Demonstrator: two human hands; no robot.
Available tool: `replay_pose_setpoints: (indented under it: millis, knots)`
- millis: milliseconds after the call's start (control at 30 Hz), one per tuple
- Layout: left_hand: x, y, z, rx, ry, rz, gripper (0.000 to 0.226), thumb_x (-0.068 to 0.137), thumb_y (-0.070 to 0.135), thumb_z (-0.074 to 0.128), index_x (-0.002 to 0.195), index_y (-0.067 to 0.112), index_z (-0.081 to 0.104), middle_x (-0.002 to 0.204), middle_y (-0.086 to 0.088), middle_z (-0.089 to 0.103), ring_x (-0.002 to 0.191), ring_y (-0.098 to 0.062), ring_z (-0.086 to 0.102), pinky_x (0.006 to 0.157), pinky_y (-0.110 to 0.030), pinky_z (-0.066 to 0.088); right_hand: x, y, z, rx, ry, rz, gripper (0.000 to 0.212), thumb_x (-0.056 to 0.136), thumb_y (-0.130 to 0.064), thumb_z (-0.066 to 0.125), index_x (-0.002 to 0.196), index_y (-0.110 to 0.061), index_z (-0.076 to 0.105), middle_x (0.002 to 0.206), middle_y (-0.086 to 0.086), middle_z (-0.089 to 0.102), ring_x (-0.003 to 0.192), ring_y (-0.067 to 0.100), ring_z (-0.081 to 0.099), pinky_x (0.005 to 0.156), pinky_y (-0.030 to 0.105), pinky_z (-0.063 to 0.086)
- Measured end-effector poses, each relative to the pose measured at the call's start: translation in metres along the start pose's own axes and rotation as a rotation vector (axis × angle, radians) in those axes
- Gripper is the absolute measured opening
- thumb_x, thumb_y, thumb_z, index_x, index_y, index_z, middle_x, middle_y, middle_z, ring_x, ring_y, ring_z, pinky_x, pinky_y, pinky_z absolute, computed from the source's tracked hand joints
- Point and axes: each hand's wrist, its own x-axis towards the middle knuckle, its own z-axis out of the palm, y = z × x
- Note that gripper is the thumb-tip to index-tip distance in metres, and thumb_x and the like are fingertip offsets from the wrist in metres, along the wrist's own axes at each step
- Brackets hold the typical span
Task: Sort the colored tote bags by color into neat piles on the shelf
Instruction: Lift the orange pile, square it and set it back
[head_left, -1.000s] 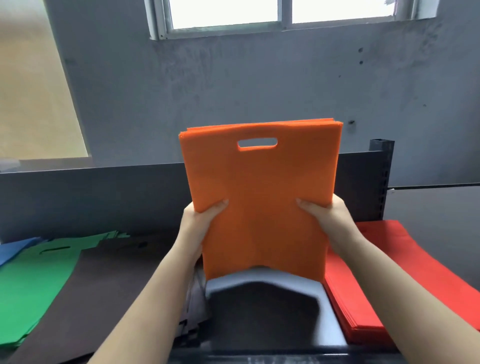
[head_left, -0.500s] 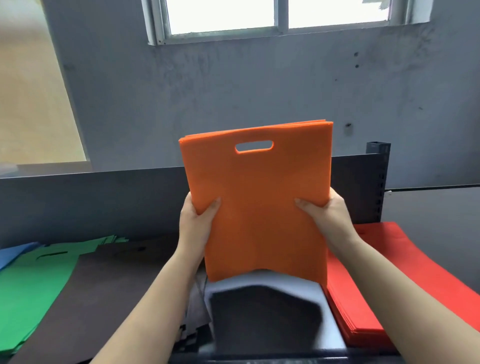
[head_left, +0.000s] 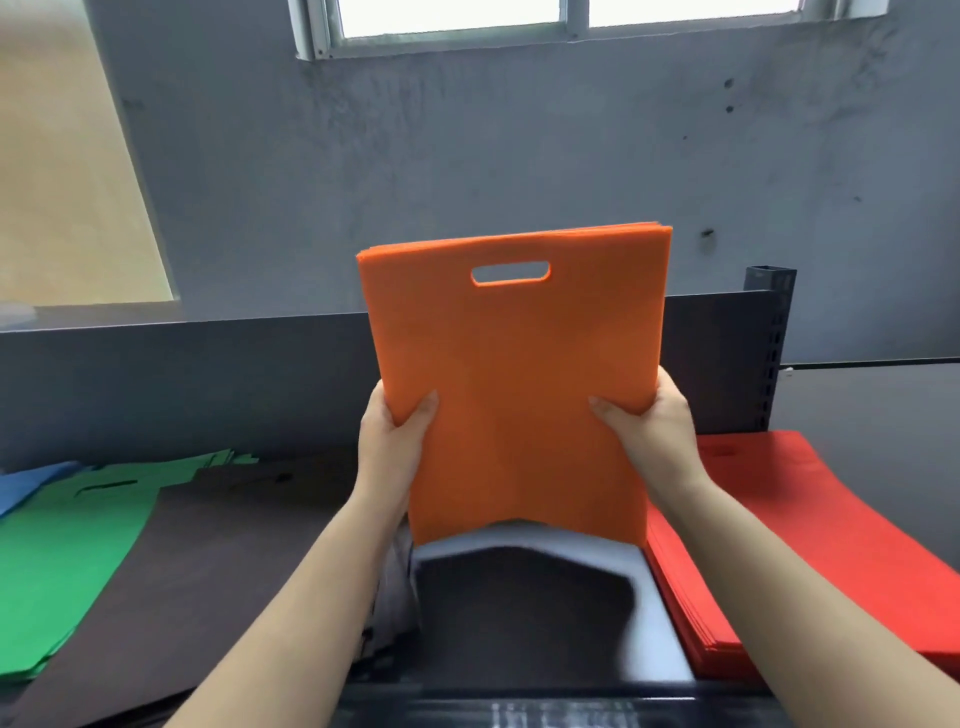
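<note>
Orange tote bags: a flat, squared-up stack with a cut-out handle slot at top, held upright above the shelf, left hand and right hand gripping its side edges, thumbs in front, fingers hidden behind. Step in hand, seemingly: squaring the stack; next it needs laying flat in its own place. Neighbouring piles: red at right; brown, green, blue at left.
</note>
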Motion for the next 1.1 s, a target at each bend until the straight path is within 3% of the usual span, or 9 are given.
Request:
replay_pose_setpoints:
  millis: [133, 233, 400, 533, 700, 833, 1000, 1100]
  knots:
    - [-0.009, -0.025, -0.01, 0.163, -0.024, -0.056, 0.032, 0.088, 0.018, 0.067, 0.114, 0.029, 0.051, 0.107, 0.007, 0.065, 0.102, -0.016, 0.063, 0.092, -0.042, 0.051, -0.013, 0.025, -0.001, -0.117, -0.014, 0.14, 0.045, 0.074, -0.014, 0.079, 0.111, -0.017, 0.053, 0.099, 0.001, 0.065, 0.096, 0.023, 0.063, 0.084, 0.04, 0.052]
    - [-0.02, -0.044, -0.013, 0.263, -0.021, -0.042, 0.036, 0.089, 0.017, 0.064, 0.12, 0.026, 0.048, 0.107, 0.01, 0.062, 0.105, -0.016, 0.061, 0.093, -0.04, 0.05, -0.031, 0.039, -0.001, -0.149, 0.008, 0.084, 0.046, 0.077, -0.009, 0.076, 0.116, -0.012, 0.051, 0.098, 0.0, 0.062, 0.094, 0.022, 0.06, 0.078, 0.031, 0.046]
    - [-0.021, -0.036, -0.006, 0.292, 0.017, 0.104, 0.023, 0.093, 0.009, 0.057, 0.112, 0.021, 0.051, 0.098, 0.013, 0.06, 0.09, 0.0, 0.059, 0.083, -0.028, 0.047, -0.023, 0.03, 0.0, -0.148, 0.035, -0.001, 0.032, 0.081, -0.003, 0.071, 0.102, -0.017, 0.051, 0.087, -0.005, 0.06, 0.087, 0.021, 0.06, 0.073, 0.028, 0.044]
    - [-0.013, -0.026, -0.003, 0.262, 0.042, 0.102, 0.03, 0.091, 0.01, 0.06, 0.12, 0.015, 0.052, 0.101, 0.008, 0.063, 0.094, -0.012, 0.062, 0.084, -0.031, 0.05, -0.015, 0.022, -0.003, -0.119, 0.068, -0.019, 0.043, 0.079, -0.004, 0.073, 0.115, -0.011, 0.05, 0.097, -0.001, 0.06, 0.088, 0.017, 0.059, 0.075, 0.026, 0.044]
    - [-0.028, -0.041, -0.008, 0.284, 0.058, 0.014, 0.041, 0.091, 0.013, 0.061, 0.13, 0.017, 0.046, 0.111, 0.007, 0.06, 0.104, -0.013, 0.059, 0.09, -0.03, 0.047, -0.042, 0.041, -0.002, -0.133, 0.049, 0.03, 0.048, 0.083, -0.006, 0.07, 0.126, -0.009, 0.046, 0.1, -0.005, 0.057, 0.094, 0.015, 0.055, 0.074, 0.016, 0.037]
    - [-0.03, -0.041, -0.003, 0.305, 0.093, 0.044, 0.033, 0.093, 0.011, 0.057, 0.125, 0.014, 0.047, 0.106, 0.007, 0.059, 0.099, -0.013, 0.058, 0.092, -0.034, 0.048, -0.043, 0.038, 0.002, -0.148, 0.078, -0.009, 0.04, 0.084, 0.001, 0.066, 0.12, -0.005, 0.05, 0.094, -0.005, 0.057, 0.09, 0.016, 0.055, 0.07, 0.015, 0.036]
    - [-0.024, -0.032, 0.004, 0.287, 0.113, 0.119, 0.027, 0.093, 0.007, 0.055, 0.12, 0.012, 0.05, 0.099, 0.014, 0.059, 0.09, 0.002, 0.057, 0.081, -0.019, 0.046, -0.03, 0.024, 0.007, -0.183, 0.078, -0.069, 0.034, 0.084, 0.001, 0.064, 0.116, -0.004, 0.053, 0.091, -0.004, 0.058, 0.085, 0.017, 0.055, 0.07, 0.018, 0.037]
    - [-0.022, -0.039, -0.001, 0.299, 0.101, 0.05, 0.033, 0.091, 0.008, 0.058, 0.123, 0.013, 0.05, 0.104, 0.007, 0.061, 0.096, -0.009, 0.059, 0.085, -0.026, 0.046, -0.032, 0.031, 0.006, -0.189, 0.066, -0.008, 0.037, 0.085, 0.0, 0.065, 0.119, -0.006, 0.051, 0.09, -0.005, 0.057, 0.086, 0.016, 0.055, 0.068, 0.018, 0.036]
